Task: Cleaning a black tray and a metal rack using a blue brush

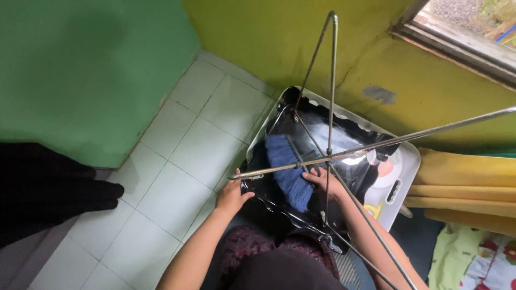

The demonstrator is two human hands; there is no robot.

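White tiled floor (177,161), green and yellow walls. A white rectangular bin (406,172) lined with a glossy black bag (344,139) stands against the yellow wall. A bare metal rod frame (331,80) rises over it. Blue cloth (287,172) lies inside the bag. Left hand (232,196): fingers closed on the bag's near rim. Right hand (324,180): fingers wrapped around a rod beside the cloth.

Both forearms are bare, no sleeves showing; the left hand (232,196) and right hand (324,180) wear no gloves. A dark patterned maroon garment (252,249) covers the lap.
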